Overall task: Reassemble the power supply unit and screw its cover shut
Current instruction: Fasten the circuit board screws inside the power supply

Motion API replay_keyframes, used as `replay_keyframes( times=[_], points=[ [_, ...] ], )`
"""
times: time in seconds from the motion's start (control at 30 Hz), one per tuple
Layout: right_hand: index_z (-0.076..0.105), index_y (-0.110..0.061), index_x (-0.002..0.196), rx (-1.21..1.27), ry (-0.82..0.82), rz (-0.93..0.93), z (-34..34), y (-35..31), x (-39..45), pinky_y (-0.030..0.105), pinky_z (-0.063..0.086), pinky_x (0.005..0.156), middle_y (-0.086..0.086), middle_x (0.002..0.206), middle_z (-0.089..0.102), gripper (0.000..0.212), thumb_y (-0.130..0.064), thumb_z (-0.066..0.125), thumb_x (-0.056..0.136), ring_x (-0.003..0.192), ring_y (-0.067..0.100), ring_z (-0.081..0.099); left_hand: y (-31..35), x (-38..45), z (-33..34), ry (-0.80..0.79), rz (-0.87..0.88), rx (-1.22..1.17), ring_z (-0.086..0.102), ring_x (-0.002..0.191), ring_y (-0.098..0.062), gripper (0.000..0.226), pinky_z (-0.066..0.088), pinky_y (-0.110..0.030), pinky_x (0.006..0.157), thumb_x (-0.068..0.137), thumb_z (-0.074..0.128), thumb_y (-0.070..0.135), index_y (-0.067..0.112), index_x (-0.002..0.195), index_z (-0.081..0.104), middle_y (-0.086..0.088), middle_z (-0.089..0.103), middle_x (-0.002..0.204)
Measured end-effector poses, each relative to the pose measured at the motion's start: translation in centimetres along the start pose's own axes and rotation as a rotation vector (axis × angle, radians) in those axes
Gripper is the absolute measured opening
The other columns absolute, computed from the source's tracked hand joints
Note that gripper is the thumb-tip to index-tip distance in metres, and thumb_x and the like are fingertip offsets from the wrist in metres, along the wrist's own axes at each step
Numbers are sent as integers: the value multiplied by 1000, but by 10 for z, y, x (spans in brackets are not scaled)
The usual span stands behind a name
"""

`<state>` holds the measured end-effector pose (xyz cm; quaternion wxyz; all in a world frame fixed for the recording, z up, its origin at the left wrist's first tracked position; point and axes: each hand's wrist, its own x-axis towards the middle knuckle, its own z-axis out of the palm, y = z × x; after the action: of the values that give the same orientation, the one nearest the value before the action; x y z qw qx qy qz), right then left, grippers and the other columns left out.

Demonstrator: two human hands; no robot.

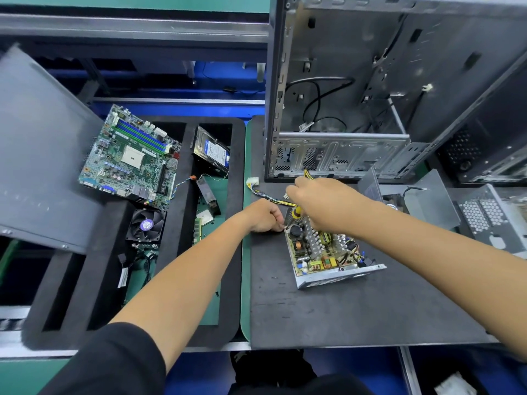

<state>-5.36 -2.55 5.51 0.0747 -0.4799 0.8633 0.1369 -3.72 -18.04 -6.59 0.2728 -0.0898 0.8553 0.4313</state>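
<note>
The open power supply unit point(328, 252) lies on the dark mat, its circuit board, coils and heat sinks exposed. Its yellow and black cable bundle point(271, 198) runs back-left to a white connector point(252, 182). My right hand point(322, 203) hovers over the unit's far end and grips a yellow-handled screwdriver point(296, 212) pointing down at the board's far-left corner. My left hand point(263, 216) has curled fingers pressed against the unit's far-left corner; what they pinch is hidden. The grey metal cover point(427, 201) lies to the right, behind my right arm.
An empty computer case point(356, 109) stands upright at the back of the mat point(342, 315). A black foam tray point(182, 252) on the left holds a motherboard point(131, 155), a hard drive point(212, 151), a cooling fan point(146, 226) and cables. Perforated metal panels point(490, 218) sit far right.
</note>
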Motion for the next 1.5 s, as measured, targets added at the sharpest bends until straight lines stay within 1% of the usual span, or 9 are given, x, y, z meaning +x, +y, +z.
replay_keyframes(
  times=[0.2, 0.37, 0.57, 0.73, 0.9, 1.0, 1.13, 1.3, 1.5],
  points=[
    [58, -13, 90, -25, 69, 39, 4, -1, 2, 31, 35, 58, 12, 90, 66, 28, -38, 48, 97, 82, 34, 65, 1, 0, -1, 0, 0, 8, 57, 81, -15, 25, 48, -29, 84, 74, 74, 1, 21, 64, 62, -3, 67, 83],
    [57, -13, 91, -86, 65, 70, 6, -2, 4, 33, 38, 59, 10, 94, 65, 36, -40, 36, 101, 83, 32, 64, 2, 0, -1, -16, 9, 17, 57, 78, -11, 28, 48, -27, 81, 75, 73, -1, 22, 61, 61, -1, 67, 77],
    [30, -16, 89, 122, -90, -25, -2, 1, 4, 31, 28, 48, 6, 99, 35, 34, -14, 63, 81, 60, 20, 44, 0, 1, -1, -6, 8, 28, 51, 75, -12, 25, 41, -24, 75, 74, 78, 9, 23, 63, 61, 5, 60, 70],
    [57, -10, 88, 49, 37, 12, -3, -5, 12, 32, 38, 57, 13, 86, 60, 14, -23, 57, 91, 78, 32, 61, 1, 0, 0, -27, 39, 37, 53, 80, -15, 14, 46, -31, 84, 75, 76, 6, 16, 71, 66, -3, 62, 83],
    [47, -19, 80, -77, 71, 36, 1, -3, 12, 32, 32, 55, 9, 89, 65, 21, -24, 42, 99, 72, 30, 56, 0, 1, 1, 7, 32, 31, 53, 80, -16, 26, 45, -29, 82, 75, 77, 7, 22, 62, 61, -3, 61, 84],
    [46, -13, 100, 29, 44, 38, 3, -1, 7, 34, 38, 57, 9, 104, 54, 19, -32, 46, 97, 79, 30, 60, 0, 1, 0, -17, 14, 19, 54, 80, -16, 19, 44, -28, 82, 75, 73, 2, 18, 69, 66, -1, 61, 76],
    [37, -15, 93, 198, -83, -51, -1, -1, 6, 29, 24, 47, 1, 96, 30, 32, -14, 65, 80, 61, 18, 44, 1, 1, 0, -1, -2, 0, 59, 85, -17, 29, 48, -30, 88, 74, 74, -2, 21, 61, 59, 4, 63, 70],
    [57, -11, 90, 17, 64, 24, 2, -6, 14, 32, 39, 58, 12, 90, 61, 14, -24, 52, 94, 82, 32, 63, 0, 1, 0, -31, 13, 1, 55, 81, -15, 16, 47, -29, 87, 74, 74, 0, 14, 72, 67, 0, 62, 78],
    [50, -13, 98, 60, 52, 69, 5, 1, 7, 34, 36, 60, 9, 98, 57, 27, -38, 39, 99, 85, 33, 61, -2, 4, 0, 2, 4, 8, 58, 85, -15, 29, 47, -32, 91, 74, 74, 1, 23, 61, 60, -1, 66, 80]
  ],
)
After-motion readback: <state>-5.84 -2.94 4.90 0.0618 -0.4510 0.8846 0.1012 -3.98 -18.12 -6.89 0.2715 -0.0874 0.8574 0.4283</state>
